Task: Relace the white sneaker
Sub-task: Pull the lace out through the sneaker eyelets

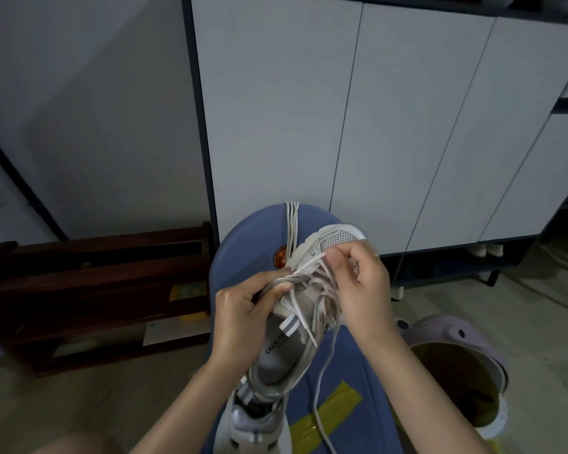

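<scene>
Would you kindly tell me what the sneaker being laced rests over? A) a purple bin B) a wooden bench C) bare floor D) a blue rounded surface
D: the white sneaker, held by the left hand and right hand, lies over the blue rounded surface patched with yellow tape.

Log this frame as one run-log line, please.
phase: lacing, unfinished | left hand: pinches lace | right hand: pinches lace at eyelets | white sneaker: on blue stool | second sneaker: nearer, below
</scene>
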